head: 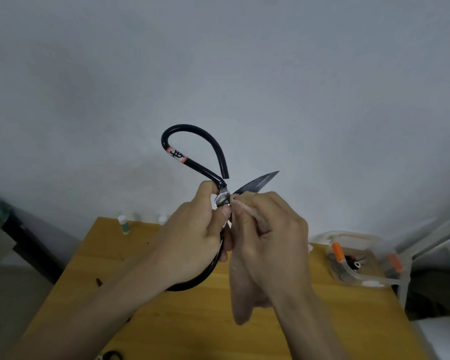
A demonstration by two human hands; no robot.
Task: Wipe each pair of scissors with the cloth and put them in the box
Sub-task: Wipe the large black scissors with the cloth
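My left hand (195, 229) is up in front of me, fingers and thumb curled tight round the big black-handled steel scissors (192, 165) right at the pivot, one looped handle arcing up above my knuckles, the other curving down under my palm. The blades are spread, and one dark pointed blade pokes out to the right past my other hand. My right hand (273, 235) grips the beige soft cloth (242, 289), bunched against the metal just beside the pivot, and the cloth's loose end hangs below my wrist. All of this is held above the yellow wooden table (166, 320). Over at the table's right edge sits the clear plastic box with orange clips (361, 258), with dark items inside, too blurred to name.
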